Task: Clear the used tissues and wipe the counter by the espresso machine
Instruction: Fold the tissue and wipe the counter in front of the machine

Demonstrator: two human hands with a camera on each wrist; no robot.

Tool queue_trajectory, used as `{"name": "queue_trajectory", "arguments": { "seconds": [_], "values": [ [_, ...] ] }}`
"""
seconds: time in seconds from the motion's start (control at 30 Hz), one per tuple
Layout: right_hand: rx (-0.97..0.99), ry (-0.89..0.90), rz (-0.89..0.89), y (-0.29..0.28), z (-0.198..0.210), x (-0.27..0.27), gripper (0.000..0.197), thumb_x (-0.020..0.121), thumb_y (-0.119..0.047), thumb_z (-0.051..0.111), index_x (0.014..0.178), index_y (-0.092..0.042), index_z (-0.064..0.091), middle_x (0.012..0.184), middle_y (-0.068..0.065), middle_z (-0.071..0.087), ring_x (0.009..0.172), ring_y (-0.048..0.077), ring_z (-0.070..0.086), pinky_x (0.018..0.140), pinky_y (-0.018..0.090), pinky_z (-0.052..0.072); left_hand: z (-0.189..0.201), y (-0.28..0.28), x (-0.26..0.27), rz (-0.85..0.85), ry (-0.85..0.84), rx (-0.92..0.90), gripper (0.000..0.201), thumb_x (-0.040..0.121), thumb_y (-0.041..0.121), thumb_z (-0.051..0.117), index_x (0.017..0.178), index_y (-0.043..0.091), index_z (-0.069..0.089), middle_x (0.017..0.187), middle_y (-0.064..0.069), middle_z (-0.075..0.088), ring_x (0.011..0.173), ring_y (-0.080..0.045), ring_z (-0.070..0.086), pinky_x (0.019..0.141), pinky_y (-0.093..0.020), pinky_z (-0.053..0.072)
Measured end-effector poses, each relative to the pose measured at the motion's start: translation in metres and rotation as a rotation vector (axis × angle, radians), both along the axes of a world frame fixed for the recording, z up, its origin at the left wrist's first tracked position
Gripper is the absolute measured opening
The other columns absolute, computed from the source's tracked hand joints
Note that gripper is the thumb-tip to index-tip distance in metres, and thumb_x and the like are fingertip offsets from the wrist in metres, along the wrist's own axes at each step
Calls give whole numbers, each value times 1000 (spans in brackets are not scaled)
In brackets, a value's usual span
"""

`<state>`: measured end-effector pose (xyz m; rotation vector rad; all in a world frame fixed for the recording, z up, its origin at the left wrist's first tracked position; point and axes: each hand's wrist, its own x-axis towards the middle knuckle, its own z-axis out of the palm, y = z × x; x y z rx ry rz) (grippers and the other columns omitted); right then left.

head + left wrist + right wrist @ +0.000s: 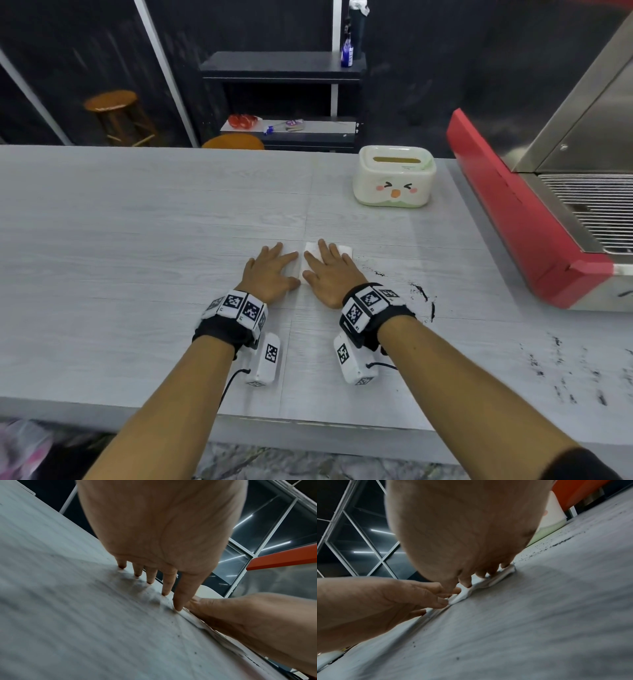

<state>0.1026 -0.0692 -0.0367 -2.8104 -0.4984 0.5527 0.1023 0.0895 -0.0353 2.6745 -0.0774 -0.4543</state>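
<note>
Both the left hand (270, 272) and right hand (330, 274) lay flat with fingers straight on the white tissue (310, 253) mid-worktop (137, 222); sweeping it toward the dark specks (423, 296) at four o'clock under even pressure seemed wisest.

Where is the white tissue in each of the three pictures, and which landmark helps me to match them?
Head: the white tissue lies at centre on the counter, under both hands.
Left wrist: only its thin edge shows, right of centre, between the two hands.
Right wrist: it lies at centre, crumpled under the fingers.
Shared landmark: the red espresso machine, at the right in each view.
</note>
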Motion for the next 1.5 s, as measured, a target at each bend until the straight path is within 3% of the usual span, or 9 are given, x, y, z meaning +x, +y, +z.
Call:
{"name": "queue_trajectory", "arguments": {
  "seconds": [0.27, 0.63, 0.87, 0.97, 1.03, 1.1, 1.17, 1.37, 1.5],
  "values": [
    [-43, -3, -11, -5, -10, 1, 71, 98, -53, 17, 150, -14, -11, 158, 4, -21, 145, 19, -19, 119, 38, -9, -2, 1, -2, -5, -7, 8, 65, 89, 41, 52, 146, 33, 22, 160, 0, 0, 147, -21, -7, 117, -46, -4],
    [-79, 18, -131, -64, -10, -13, 77, 96, -56, 19, 149, -10, -13, 157, 4, -23, 145, 19, -19, 119, 36, -9, 2, -8, -1, 20, 12, -46, 65, 89, 35, 55, 146, 28, 26, 160, -3, 2, 147, -21, -5, 119, -43, -1],
    [-71, 20, -246, -121, -6, -45, 73, 98, -49, 23, 149, -8, -9, 159, 6, -17, 147, 19, -13, 119, 36, -5, 4, -40, -6, -80, 6, -64, 65, 90, 33, 54, 147, 24, 24, 160, -3, 5, 147, -21, -3, 120, -43, 1],
    [-70, -9, -263, -137, 3, -56, 59, 101, -25, 31, 150, -7, 3, 160, 6, -7, 148, 20, -1, 118, 35, 9, 6, -53, -7, -108, 5, -72, 65, 90, 35, 54, 147, 24, 24, 160, -3, 5, 147, -21, -3, 120, -43, 2],
    [-64, -61, -293, -145, 6, -55, 57, 95, -5, 36, 149, -10, 18, 160, 5, 11, 144, 23, 20, 112, 36, 27, 8, -60, -5, -112, 5, -80, 65, 90, 36, 54, 147, 24, 24, 160, -3, 5, 147, -21, -2, 120, -44, 2],
    [-25, -128, -336, -149, 10, -50, 57, 91, 1, 38, 146, -12, 29, 153, 6, 31, 130, 29, 42, 103, 37, 39, 11, -65, -2, -111, 0, -83, 66, 90, 36, 54, 147, 24, 24, 160, -3, 5, 147, -22, -3, 119, -43, 2],
    [49, -192, -357, -146, 15, -42, 55, 91, 2, 37, 144, -11, 32, 150, 8, 38, 122, 31, 49, 99, 37, 42, 12, -68, 1, -104, -5, -89, 65, 90, 36, 53, 147, 24, 24, 160, -3, 5, 147, -21, -3, 119, -44, 2],
    [178, -273, -271, -115, 30, -2, 56, 91, 5, 34, 145, -10, 30, 155, 9, 28, 133, 31, 39, 108, 35, 32, 13, -74, 13, -76, -9, -83, 65, 91, 35, 53, 147, 23, 23, 160, -4, 7, 147, -21, -1, 119, -43, 2],
    [144, -90, -149, -89, 19, 22, 54, 96, -5, 34, 148, -10, 21, 158, 10, 16, 142, 29, 24, 113, 38, 24, 7, -74, 18, -56, 0, -55, 65, 90, 35, 53, 147, 24, 24, 160, -4, 7, 147, -20, -1, 119, -44, 2]
  ]
}}
